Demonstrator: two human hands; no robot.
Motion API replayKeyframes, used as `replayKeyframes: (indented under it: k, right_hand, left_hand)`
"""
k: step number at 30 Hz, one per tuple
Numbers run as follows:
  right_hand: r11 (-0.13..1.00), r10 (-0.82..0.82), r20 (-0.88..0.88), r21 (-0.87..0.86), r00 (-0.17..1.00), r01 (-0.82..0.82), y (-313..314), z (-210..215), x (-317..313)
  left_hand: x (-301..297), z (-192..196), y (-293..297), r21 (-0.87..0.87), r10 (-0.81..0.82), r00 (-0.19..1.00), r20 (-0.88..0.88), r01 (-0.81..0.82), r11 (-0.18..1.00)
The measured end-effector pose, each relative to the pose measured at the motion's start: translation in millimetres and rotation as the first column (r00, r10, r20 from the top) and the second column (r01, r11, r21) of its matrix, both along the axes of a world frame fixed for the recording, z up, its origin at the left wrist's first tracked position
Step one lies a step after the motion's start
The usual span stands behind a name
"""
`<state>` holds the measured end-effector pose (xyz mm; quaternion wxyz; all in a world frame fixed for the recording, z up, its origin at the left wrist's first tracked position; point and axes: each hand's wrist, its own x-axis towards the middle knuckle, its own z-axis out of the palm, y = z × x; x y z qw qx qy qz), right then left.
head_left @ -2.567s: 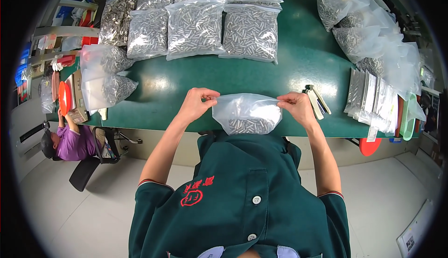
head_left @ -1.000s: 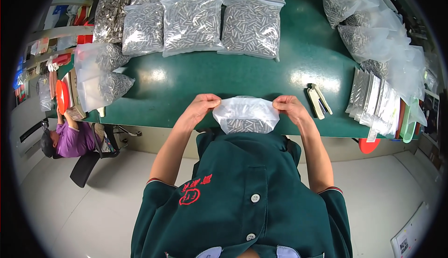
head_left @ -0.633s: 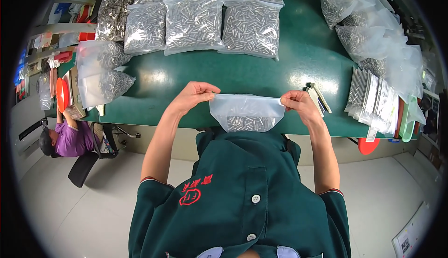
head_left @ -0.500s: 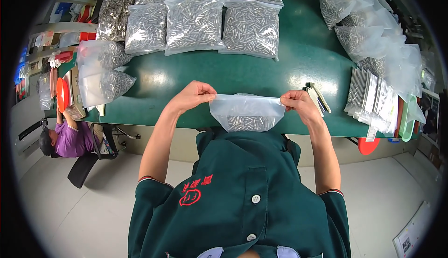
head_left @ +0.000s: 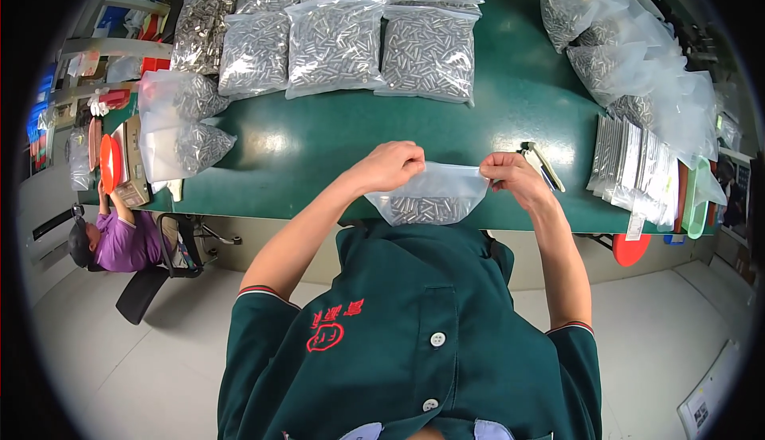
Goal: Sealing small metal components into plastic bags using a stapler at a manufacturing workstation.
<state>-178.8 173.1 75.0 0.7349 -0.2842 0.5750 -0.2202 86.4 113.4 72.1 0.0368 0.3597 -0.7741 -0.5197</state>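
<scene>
Both hands, left hand and right hand, pinch the top corners of a soft clear plastic bag. Small metal pieces probably make it heavy and saggy.

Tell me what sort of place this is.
Most likely a packing bench in a small-parts workshop or factory. Sealed clear bags of small metal pieces lie in rows on a green table, flat empty bags are stacked at the right, and both hands hold another part-filled bag.

A clear bag of metal pins sits near, filled clear bags lie far (flat, in rows), and flat packets stand right.
</scene>
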Motion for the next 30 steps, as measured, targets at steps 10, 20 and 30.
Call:
replayKeyframes:
  k: [10,20,30]
  right_hand:
    - [0.986,-0.022,0.142,0.164,0.99,-0.002,-2.5,-1.9,-2.9]
    - [0.926,-0.098,0.267,0.378,0.959,-0.011,3.2,7.9,-5.9]
    - [0.996,0.051,0.41,0.046,0.911,-0.077,19.3,3.3,-19.1]
  left_hand:
    - [-5.0,13.8,19.0,-0.215,-0.044,0.981,0.189,0.085,0.973]
    - [-9.3,29.6,4.9,0.116,-0.35,0.91,0.223,0.331,0.936]
    - [-6.8,13.0,-2.5,0.36,-0.382,0.924,0.02,0.35,0.865]
